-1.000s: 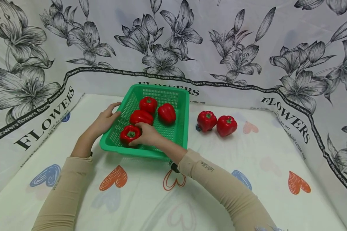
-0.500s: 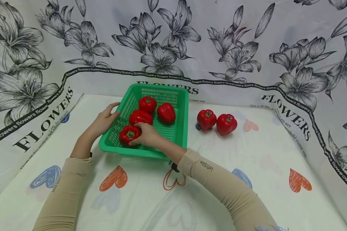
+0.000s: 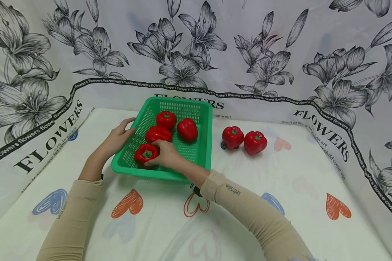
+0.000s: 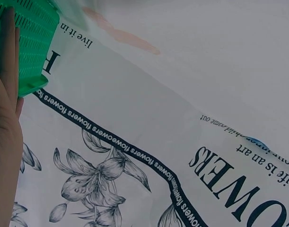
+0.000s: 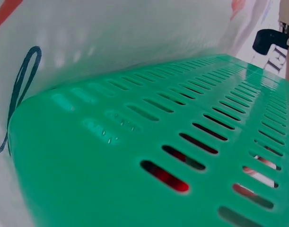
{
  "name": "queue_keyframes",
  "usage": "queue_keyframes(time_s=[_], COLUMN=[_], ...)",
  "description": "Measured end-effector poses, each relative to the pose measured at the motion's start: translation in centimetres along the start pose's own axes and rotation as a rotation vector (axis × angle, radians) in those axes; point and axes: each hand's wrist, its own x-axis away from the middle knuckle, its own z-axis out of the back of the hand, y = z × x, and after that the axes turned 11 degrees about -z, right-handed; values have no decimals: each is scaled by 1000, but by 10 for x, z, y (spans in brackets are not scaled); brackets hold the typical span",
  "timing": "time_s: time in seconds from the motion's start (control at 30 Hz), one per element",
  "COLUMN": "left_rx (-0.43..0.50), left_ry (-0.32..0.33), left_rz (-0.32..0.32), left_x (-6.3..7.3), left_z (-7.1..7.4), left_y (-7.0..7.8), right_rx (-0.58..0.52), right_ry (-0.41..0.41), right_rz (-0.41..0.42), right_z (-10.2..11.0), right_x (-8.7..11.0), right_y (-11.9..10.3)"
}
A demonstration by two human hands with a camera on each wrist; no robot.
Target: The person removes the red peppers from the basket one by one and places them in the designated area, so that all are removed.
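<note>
A green plastic basket (image 3: 140, 173) with slotted walls holds several red bell peppers. My right hand (image 3: 166, 155) reaches over its near rim and grips the bell pepper (image 3: 146, 154) in the near left corner, thumb on the near side and fingers on the far side. Behind that one lie a second bell pepper (image 3: 158, 134), a third bell pepper (image 3: 166, 120) and another bell pepper (image 3: 187, 129). My left hand (image 3: 117, 136) rests against the basket's left side; in the left wrist view its straight fingers (image 4: 8, 52) lie along the wall. In the right wrist view the basket wall hides the right hand.
To the right of the basket, two more red bell peppers, a left one (image 3: 233, 137) and a right one (image 3: 255, 142), sit side by side on the heart-patterned tablecloth (image 3: 241, 181). A flower-printed white sheet (image 3: 196, 47) rises behind and around the table.
</note>
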Motion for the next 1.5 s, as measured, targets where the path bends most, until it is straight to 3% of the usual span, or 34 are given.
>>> queue_keyframes(time_s=[0.37, 0.53, 0.9, 1.27, 1.5], left_rx=[9, 1, -7, 1, -38], left_ry=[-31, -27, -16, -16, 2], left_rz=[-31, -24, -12, -2, -46], left_x=[-15, -18, -4, 19, 6], left_z=[-5, -4, -1, -14, -10], left_y=[7, 8, 2, 0, 1], right_rx=[-88, -93, -214, -399, -464], right_ry=[48, 83, 104, 101, 162], right_rz=[-17, 19, 42, 31, 32], right_z=[13, 23, 47, 67, 93], right_x=[9, 13, 29, 55, 51], right_y=[8, 9, 17, 34, 43])
